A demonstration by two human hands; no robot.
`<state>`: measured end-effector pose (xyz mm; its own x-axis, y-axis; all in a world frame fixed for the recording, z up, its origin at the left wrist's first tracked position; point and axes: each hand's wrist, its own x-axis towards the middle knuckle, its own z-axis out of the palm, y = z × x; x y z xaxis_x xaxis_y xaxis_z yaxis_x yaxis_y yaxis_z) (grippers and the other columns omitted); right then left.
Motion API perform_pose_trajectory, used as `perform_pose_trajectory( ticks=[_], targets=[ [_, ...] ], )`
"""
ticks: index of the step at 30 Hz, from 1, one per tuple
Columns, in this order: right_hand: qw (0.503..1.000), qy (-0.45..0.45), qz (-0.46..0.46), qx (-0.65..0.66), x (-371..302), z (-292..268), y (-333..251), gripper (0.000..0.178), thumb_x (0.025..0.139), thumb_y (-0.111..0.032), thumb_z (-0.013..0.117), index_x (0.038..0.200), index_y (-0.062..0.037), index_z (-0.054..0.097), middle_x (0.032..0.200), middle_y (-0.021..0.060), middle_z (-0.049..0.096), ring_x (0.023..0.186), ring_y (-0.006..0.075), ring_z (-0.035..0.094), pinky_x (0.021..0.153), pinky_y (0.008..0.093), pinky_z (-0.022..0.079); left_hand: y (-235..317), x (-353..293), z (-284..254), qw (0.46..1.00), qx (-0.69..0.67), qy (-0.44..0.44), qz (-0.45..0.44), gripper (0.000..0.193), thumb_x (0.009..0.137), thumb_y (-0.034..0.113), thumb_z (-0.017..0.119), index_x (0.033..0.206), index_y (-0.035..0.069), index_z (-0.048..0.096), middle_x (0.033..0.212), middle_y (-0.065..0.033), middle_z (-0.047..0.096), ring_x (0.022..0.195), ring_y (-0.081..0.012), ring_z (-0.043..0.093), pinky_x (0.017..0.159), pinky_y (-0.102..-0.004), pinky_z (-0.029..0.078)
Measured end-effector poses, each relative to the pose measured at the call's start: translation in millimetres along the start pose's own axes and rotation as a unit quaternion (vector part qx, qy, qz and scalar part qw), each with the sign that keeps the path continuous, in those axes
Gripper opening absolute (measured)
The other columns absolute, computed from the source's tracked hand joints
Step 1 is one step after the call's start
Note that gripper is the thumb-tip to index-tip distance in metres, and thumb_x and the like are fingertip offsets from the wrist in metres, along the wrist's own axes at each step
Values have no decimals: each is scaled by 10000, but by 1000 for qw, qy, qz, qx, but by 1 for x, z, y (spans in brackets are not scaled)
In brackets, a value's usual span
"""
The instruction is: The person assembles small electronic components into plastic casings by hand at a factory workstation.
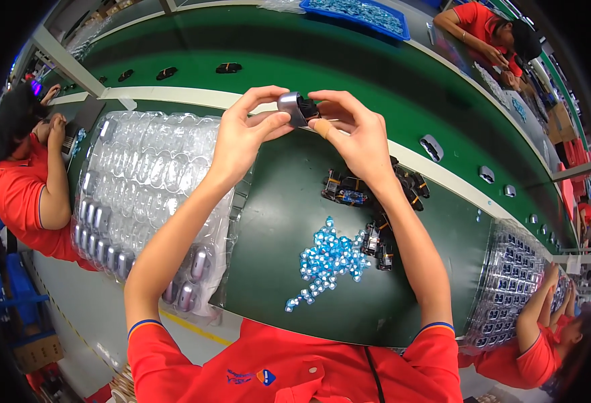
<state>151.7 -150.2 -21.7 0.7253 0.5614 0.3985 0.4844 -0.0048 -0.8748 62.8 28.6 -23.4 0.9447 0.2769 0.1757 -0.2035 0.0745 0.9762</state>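
Above the far edge of the green work table, my left hand [243,138] pinches a silver-grey rounded shell [289,103] between thumb and fingers. My right hand [356,138] grips a black inner part [307,107] that sits at the shell's open right end; how deep it goes in, I cannot tell. A tan wrap circles my right thumb. Beneath my right forearm lie several black assemblies [344,189] with orange-brown bands, partly hidden by the arm. A loose heap of small blue-and-white pieces [332,254] spreads over the table between my arms.
Clear plastic trays [157,151] with several silver shells [186,295] stand at left; filled trays [510,289] are at right. Beyond the table, a green conveyor [349,74] carries black parts [228,68] and silver shells [432,148]. A blue bin [406,27] stands farther back. Co-workers in red sit around.
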Motion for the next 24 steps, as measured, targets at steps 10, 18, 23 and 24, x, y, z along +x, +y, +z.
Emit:
perform_pose_trajectory(
  ticks=[10,18,23,24],
  targets=[
    [996,75,-26,-48,-16,7,-6,280,820,-38,755,1089,24,705,987,121,748,919,189,726,861,296,561,-1,1,-2,999,-35,-23,-29,358,906,3,660,1245,-35,549,1227,-162,588,1070,-260,656,921,-368,605],
    [992,99,-37,-65,-19,8,1,288,825,-40,755,1103,21,712,998,131,749,882,190,734,822,285,562,-8,5,1,997,-50,-35,-44,365,908,4,656,1254,-37,547,1222,-168,591,1049,-251,665,916,-371,608],
    [996,77,-12,-42,-18,14,-2,273,851,-69,746,1107,17,708,1016,118,734,902,176,710,840,277,546,-3,2,-6,997,-33,-35,-55,365,904,9,647,1256,-33,560,1206,-152,612,1041,-240,664,897,-360,601],
    [997,51,34,37,-16,13,-1,280,864,-79,738,1126,12,698,1033,112,723,914,175,698,841,275,541,2,-2,-12,997,-26,-28,-61,367,901,16,648,1256,-30,566,1201,-146,618,1039,-236,663,891,-353,596]
  ],
)
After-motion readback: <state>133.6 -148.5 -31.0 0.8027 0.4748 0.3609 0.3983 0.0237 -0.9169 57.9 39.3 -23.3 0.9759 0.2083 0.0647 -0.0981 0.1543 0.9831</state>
